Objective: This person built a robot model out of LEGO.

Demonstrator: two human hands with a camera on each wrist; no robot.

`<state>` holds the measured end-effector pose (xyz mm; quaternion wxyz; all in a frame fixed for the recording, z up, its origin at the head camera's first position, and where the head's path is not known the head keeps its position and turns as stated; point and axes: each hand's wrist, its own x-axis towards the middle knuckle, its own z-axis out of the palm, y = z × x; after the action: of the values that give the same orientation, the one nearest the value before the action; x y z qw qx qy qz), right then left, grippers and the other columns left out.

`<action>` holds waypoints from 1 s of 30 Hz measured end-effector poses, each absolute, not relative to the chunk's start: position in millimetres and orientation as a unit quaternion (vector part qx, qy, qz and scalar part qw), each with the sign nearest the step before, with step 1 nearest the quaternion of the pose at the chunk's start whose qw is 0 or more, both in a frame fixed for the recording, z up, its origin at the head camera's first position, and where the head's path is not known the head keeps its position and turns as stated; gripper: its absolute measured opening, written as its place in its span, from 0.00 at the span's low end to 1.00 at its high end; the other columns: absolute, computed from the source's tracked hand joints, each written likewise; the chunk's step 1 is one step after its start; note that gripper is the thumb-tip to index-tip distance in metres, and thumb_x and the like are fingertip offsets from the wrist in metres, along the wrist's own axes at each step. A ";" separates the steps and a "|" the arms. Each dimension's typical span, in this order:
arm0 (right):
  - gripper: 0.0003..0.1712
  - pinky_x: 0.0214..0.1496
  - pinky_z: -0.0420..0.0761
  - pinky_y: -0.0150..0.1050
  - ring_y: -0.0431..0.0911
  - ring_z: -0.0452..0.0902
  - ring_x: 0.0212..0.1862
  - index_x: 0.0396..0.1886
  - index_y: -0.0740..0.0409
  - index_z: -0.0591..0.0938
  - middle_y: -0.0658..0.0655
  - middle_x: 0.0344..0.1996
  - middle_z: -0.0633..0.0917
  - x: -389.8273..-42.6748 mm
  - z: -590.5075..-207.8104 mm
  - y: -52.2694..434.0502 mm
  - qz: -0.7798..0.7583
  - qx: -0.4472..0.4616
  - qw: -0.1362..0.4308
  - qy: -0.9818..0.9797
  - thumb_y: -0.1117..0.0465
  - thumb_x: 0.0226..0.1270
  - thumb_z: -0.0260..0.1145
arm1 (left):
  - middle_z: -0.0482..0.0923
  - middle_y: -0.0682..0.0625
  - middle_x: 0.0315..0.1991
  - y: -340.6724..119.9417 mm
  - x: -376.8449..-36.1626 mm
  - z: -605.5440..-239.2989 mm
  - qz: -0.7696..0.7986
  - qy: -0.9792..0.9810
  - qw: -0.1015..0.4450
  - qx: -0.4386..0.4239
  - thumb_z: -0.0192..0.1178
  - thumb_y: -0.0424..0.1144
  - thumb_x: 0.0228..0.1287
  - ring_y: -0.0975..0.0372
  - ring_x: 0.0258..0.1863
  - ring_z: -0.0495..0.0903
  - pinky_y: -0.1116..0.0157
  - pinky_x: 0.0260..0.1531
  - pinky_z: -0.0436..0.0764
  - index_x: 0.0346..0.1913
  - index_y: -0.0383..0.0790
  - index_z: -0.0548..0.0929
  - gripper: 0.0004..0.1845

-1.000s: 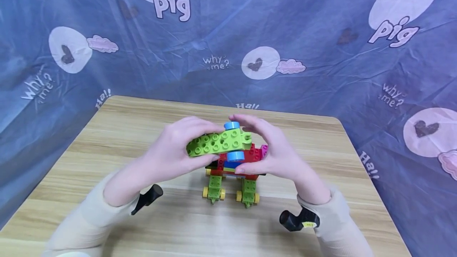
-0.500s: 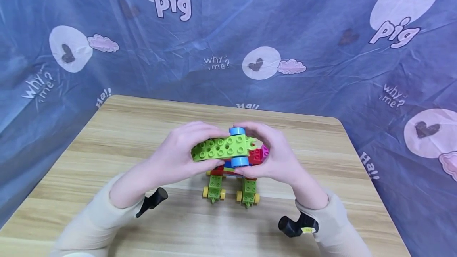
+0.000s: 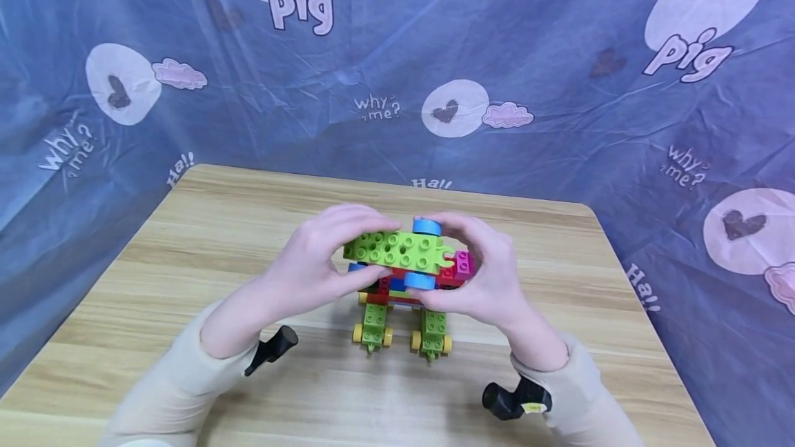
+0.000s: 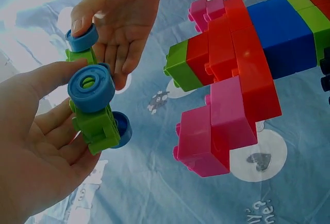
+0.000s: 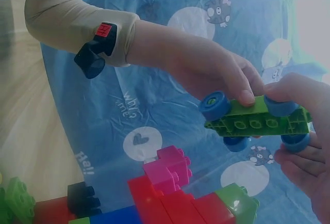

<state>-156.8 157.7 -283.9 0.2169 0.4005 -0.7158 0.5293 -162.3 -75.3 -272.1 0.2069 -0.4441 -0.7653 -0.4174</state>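
A lime-green toy car base (image 3: 397, 248) with studs on top and blue wheels (image 3: 419, 281) is held up between both hands. My left hand (image 3: 329, 250) grips its left part, thumb on the near side and fingers on the far side. With thumb and fingers, my right hand (image 3: 491, 267) holds the wheels at the hooked right end. The hollow green underside shows in the right wrist view. Just below and behind stands a brick build with red bricks (image 4: 247, 64), a blue brick (image 4: 283, 35) and pink bricks (image 4: 206, 136); the hands partly cover it in the head view.
Green wheeled bases (image 3: 373, 326) with yellow wheels jut from the build's near side. The build stands on a wooden table (image 3: 385, 399), with a blue printed cloth (image 3: 385, 40) hanging behind. Black camera mounts (image 3: 518, 399) sit at both wrists.
Both hands have shifted a little to the right with the green car base, which now tilts the other way. The brick build has stayed in place.
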 end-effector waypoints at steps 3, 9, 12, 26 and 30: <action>0.42 0.51 0.82 0.29 0.39 0.81 0.50 0.49 0.78 0.77 0.53 0.49 0.86 -156.3 -285.6 158.9 0.543 0.396 0.223 -0.706 0.46 0.49 0.78 | 0.84 0.44 0.51 -76.9 -164.4 -272.4 -0.427 -0.761 0.215 -0.439 0.77 0.32 0.44 0.54 0.55 0.79 0.62 0.57 0.78 0.54 0.33 0.81 0.30; 0.42 0.50 0.82 0.30 0.40 0.81 0.50 0.49 0.82 0.75 0.47 0.51 0.85 -156.1 -287.1 160.4 0.588 0.383 0.228 -0.674 0.50 0.49 0.79 | 0.77 0.41 0.61 -84.2 -170.0 -273.7 -0.447 -0.769 0.205 -0.408 0.81 0.36 0.37 0.52 0.63 0.73 0.57 0.66 0.70 0.64 0.33 0.74 0.45; 0.43 0.47 0.83 0.29 0.41 0.82 0.49 0.50 0.82 0.74 0.49 0.51 0.85 -155.3 -287.0 160.7 0.606 0.376 0.229 -0.662 0.51 0.48 0.80 | 0.74 0.43 0.65 -87.0 -172.1 -276.7 -0.464 -0.780 0.178 -0.382 0.82 0.35 0.34 0.53 0.66 0.71 0.55 0.68 0.69 0.67 0.35 0.71 0.50; 0.41 0.45 0.84 0.31 0.43 0.83 0.47 0.51 0.82 0.74 0.56 0.50 0.86 -151.6 -291.5 160.1 0.631 0.365 0.225 -0.646 0.54 0.49 0.80 | 0.77 0.46 0.62 -75.9 -167.6 -289.9 -0.513 -0.801 0.096 -0.292 0.81 0.35 0.38 0.55 0.60 0.75 0.50 0.62 0.73 0.67 0.38 0.72 0.48; 0.41 0.44 0.84 0.30 0.43 0.83 0.47 0.51 0.82 0.74 0.57 0.49 0.86 -151.7 -292.7 159.3 0.633 0.365 0.226 -0.644 0.54 0.49 0.80 | 0.78 0.46 0.61 -74.5 -168.1 -291.2 -0.513 -0.803 0.103 -0.284 0.82 0.34 0.37 0.55 0.59 0.76 0.51 0.61 0.74 0.66 0.38 0.73 0.47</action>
<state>-151.7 159.3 -292.7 0.2263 0.3648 -0.6441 0.6331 -168.1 -74.5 -291.2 0.1029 -0.2841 -0.8034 -0.5132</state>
